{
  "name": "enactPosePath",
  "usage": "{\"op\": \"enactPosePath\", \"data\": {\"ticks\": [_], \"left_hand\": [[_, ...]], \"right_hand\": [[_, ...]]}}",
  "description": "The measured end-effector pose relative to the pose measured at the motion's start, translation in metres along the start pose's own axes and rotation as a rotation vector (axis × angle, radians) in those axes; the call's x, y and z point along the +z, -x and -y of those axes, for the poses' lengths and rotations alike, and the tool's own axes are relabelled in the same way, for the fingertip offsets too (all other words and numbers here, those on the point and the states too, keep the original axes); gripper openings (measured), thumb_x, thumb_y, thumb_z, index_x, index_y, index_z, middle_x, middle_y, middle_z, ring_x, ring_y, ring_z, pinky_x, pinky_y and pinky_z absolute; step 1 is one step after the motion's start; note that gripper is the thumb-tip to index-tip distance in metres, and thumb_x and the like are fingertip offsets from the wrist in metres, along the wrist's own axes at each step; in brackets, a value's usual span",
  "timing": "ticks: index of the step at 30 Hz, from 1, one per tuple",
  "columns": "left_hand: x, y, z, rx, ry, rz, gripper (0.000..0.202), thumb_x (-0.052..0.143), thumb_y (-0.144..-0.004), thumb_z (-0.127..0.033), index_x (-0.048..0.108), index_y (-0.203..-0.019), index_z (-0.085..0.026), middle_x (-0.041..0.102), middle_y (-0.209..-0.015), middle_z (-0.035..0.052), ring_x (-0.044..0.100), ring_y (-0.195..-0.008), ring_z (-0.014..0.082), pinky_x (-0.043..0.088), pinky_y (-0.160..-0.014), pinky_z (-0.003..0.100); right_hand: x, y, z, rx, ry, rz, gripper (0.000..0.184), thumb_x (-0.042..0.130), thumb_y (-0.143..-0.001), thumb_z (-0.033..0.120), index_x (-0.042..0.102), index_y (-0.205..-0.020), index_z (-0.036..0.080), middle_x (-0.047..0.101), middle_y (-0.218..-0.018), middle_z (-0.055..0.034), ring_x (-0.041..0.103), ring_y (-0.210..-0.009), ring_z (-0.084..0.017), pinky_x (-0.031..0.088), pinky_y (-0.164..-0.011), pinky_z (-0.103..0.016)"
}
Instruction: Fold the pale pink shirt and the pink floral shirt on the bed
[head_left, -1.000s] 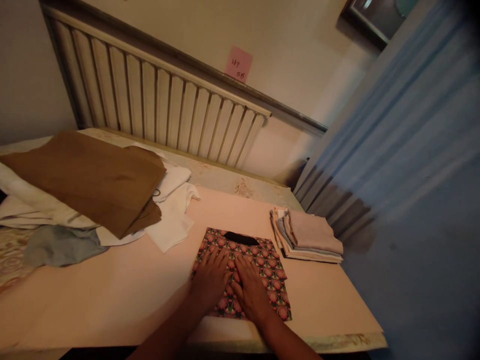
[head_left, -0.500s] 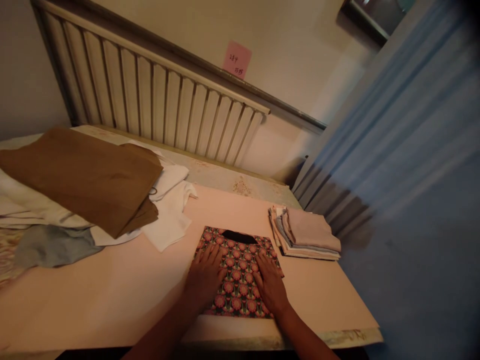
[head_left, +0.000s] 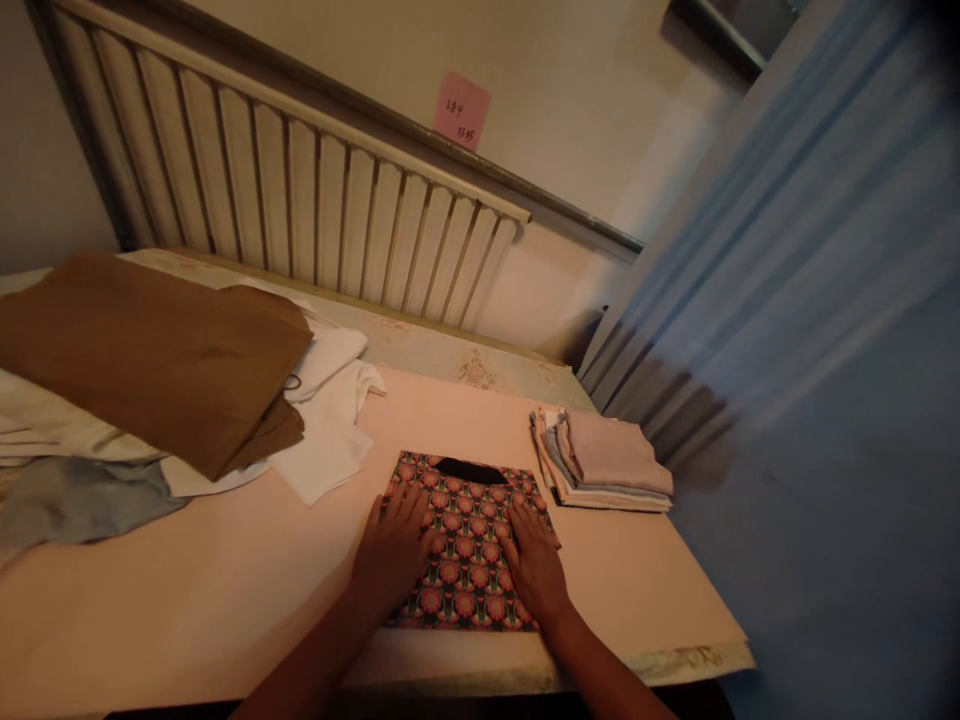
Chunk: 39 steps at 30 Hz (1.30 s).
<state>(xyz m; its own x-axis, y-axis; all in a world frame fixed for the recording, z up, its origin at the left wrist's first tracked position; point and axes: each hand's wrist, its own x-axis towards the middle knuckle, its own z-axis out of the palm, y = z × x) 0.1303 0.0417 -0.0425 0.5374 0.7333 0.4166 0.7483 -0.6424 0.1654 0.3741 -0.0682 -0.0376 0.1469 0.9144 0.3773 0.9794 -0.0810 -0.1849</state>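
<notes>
A folded cloth with a pink flower pattern (head_left: pixel 466 540) lies flat on the pale board (head_left: pixel 225 580) near its front edge. A black strip runs along the cloth's far edge. My left hand (head_left: pixel 394 552) rests flat on the cloth's left side, fingers stretched out. My right hand (head_left: pixel 534 566) lies flat on the right side, fingers apart. Neither hand holds anything.
A stack of folded pale cloths (head_left: pixel 606 463) sits to the right of the patterned cloth. A heap of brown (head_left: pixel 150 350), white (head_left: pixel 330 420) and grey (head_left: pixel 75 500) fabric lies at the left. A radiator (head_left: pixel 285 190) stands behind. A blue curtain (head_left: pixel 810 300) hangs at the right.
My hands have slid apart from the middle of the patterned cloth to its left and right sides. The view has shifted slightly.
</notes>
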Motion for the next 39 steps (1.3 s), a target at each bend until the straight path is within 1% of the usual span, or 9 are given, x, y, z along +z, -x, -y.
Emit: {"op": "enactPosePath", "data": {"ticks": [9,13,19,26,33,39], "left_hand": [[-0.0026,0.0005,-0.0002,0.0,0.015,0.008,0.048,0.046,-0.092,-0.036,0.052,-0.137,-0.018,0.049,-0.146,0.0111,0.038,-0.138,0.0311,0.027,-0.112,0.054],[-0.0033,0.0011,-0.0006,-0.008,0.031,-0.001,0.047,0.046,-0.092,-0.036,0.052,-0.136,-0.02,0.05,-0.146,0.0105,0.038,-0.139,0.0303,0.027,-0.113,0.054],[-0.0014,0.0016,-0.0007,-0.01,0.019,0.007,0.048,0.046,-0.093,-0.036,0.052,-0.136,-0.017,0.05,-0.146,0.0107,0.039,-0.138,0.0303,0.027,-0.113,0.054],[-0.0021,0.0013,-0.0008,-0.018,0.027,-0.016,0.045,0.046,-0.093,-0.035,0.054,-0.134,-0.019,0.051,-0.145,0.0094,0.04,-0.137,0.0293,0.028,-0.113,0.053],[-0.0031,0.0014,-0.0009,-0.016,0.039,-0.01,0.046,0.045,-0.093,-0.037,0.054,-0.134,-0.019,0.051,-0.145,0.01,0.039,-0.138,0.0297,0.028,-0.113,0.053],[-0.0044,0.0019,-0.0008,-0.016,0.05,-0.012,0.046,0.046,-0.092,-0.035,0.053,-0.135,-0.019,0.05,-0.146,0.0097,0.039,-0.138,0.0298,0.027,-0.113,0.053]], "right_hand": [[0.0018,0.0007,-0.0031,0.005,-0.008,0.029,0.046,0.04,-0.099,0.04,0.052,-0.138,0.018,0.046,-0.147,-0.0108,0.039,-0.139,-0.026,0.034,-0.114,-0.05],[0.004,0.0011,-0.0047,-0.001,-0.016,0.008,0.046,0.042,-0.099,0.041,0.052,-0.137,0.019,0.047,-0.147,-0.0104,0.04,-0.138,-0.026,0.035,-0.113,-0.049],[0.0027,0.0008,-0.0042,0.005,-0.017,0.013,0.045,0.042,-0.099,0.041,0.053,-0.137,0.02,0.047,-0.147,-0.01,0.04,-0.138,-0.026,0.036,-0.113,-0.05],[0.0018,0.0,-0.0031,0.006,-0.025,0.024,0.045,0.041,-0.099,0.04,0.054,-0.136,0.017,0.045,-0.148,-0.0114,0.039,-0.139,-0.026,0.035,-0.114,-0.049],[0.0009,0.0003,-0.0021,0.003,-0.038,0.019,0.046,0.039,-0.1,0.04,0.054,-0.136,0.016,0.045,-0.148,-0.0117,0.039,-0.139,-0.025,0.035,-0.114,-0.049],[0.0003,0.0002,-0.0016,0.008,-0.055,0.002,0.045,0.041,-0.099,0.041,0.054,-0.136,0.019,0.047,-0.147,-0.0102,0.041,-0.137,-0.025,0.036,-0.112,-0.049]]}}
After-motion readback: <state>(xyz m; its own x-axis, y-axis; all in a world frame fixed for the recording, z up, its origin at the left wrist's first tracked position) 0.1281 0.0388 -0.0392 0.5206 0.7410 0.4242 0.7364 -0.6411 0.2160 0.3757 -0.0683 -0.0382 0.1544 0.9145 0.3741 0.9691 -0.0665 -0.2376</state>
